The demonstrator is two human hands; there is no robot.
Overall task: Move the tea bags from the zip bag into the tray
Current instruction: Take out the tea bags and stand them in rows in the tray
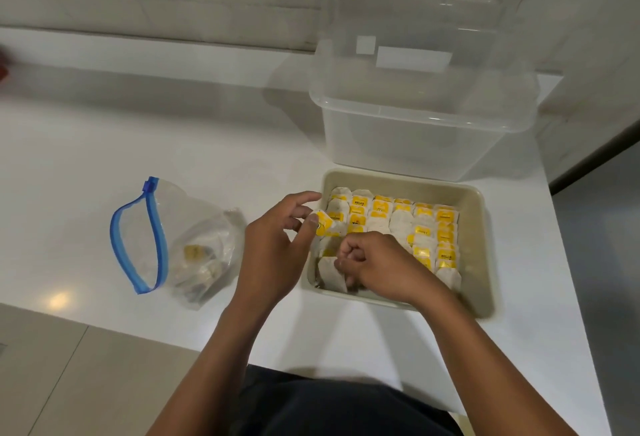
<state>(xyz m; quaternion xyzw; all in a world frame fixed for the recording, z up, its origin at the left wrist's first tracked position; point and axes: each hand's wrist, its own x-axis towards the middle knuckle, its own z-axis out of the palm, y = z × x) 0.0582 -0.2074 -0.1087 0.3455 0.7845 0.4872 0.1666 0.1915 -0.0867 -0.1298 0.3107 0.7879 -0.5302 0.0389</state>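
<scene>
Dozens of tea bags (394, 224) are lying in the beige tray (476, 224) in my head view, packed in overlapping rows that are running from the near edge toward the far edge, their yellow tags facing up. On at least two tags I am reading the word "RELAX"; the rest of the print is too blurred to make out. The tray's long axis is running away from me, and its far end is sitting just in front of a clear plastic container (420, 113).

My left hand (277, 245) is hovering over the tray's left rim, thumb and forefinger pinching one tea bag with a yellow tag (325, 224), the other fingers loosely spread. My right hand (377, 265) is reaching down into the near left corner of the tray, knuckles up and fingers curled, gripping a plain tea bag (330, 274) that is standing on edge against the tray wall.

The zip bag (180, 245) is lying on the white counter (104, 144) to the left of the tray, well apart from it, its blue zipper mouth gaping open toward the left, and a few tea bags are showing through the plastic.
</scene>
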